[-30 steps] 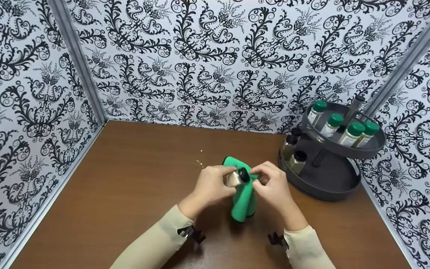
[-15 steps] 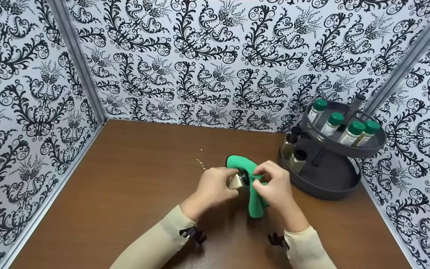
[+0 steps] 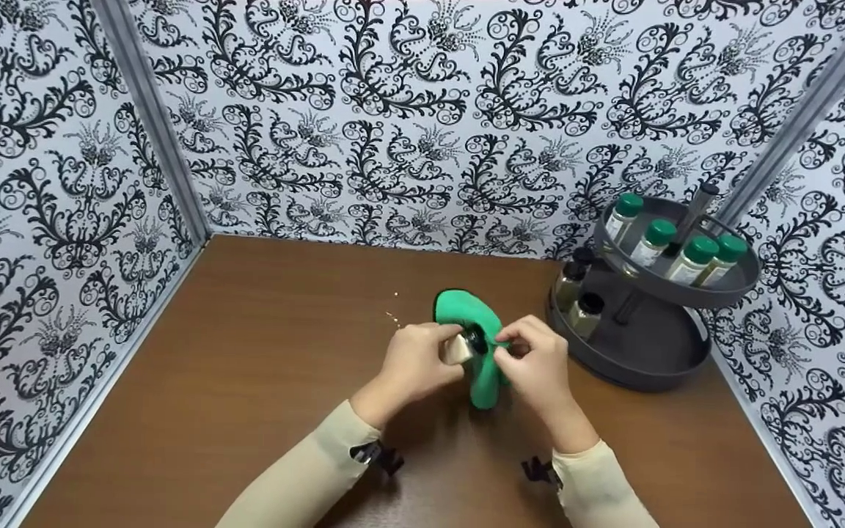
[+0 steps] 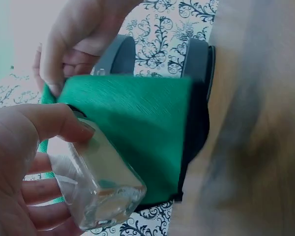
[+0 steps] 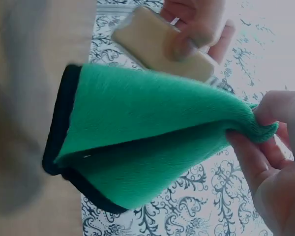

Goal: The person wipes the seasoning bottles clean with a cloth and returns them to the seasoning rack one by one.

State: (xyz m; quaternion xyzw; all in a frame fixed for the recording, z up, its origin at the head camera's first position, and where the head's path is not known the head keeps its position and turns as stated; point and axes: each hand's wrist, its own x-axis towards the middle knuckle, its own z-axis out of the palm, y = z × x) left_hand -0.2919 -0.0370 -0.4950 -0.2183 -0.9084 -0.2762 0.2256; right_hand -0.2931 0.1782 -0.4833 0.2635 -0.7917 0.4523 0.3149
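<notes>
Both forearms (image 3: 305, 469) came in from the near edge, angled toward each other. Left hand (image 3: 414, 361) had its thumb and fingers wrapped round a jar (image 4: 101, 162), up above the table (image 3: 283, 330). Jar was tipped, long axis on a slant: black cap (image 3: 476, 339) up and to the right, base down-left. Right hand (image 3: 538, 359) pinched a green cloth (image 5: 142, 108) that drooped by the cap; couldn't tell if they touched. Pale crumbs (image 3: 393, 317) lay just past the left hand, rack (image 3: 657, 345) back right.
</notes>
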